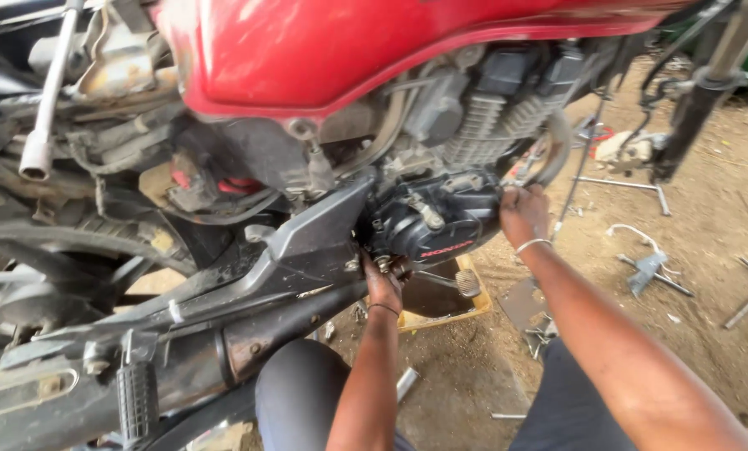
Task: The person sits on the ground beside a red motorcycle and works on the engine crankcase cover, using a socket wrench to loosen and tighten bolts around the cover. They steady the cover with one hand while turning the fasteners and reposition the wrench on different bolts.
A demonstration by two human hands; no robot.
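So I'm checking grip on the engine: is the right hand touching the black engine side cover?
Touching. The head view shows the right hand pressed against the right edge of the black engine cover, fingers curled onto it, no gap showing.

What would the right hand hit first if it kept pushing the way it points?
Probably nothing new: the right hand already rests against the black engine cover, its fingers at the cover's edge. Depth behind is unclear.
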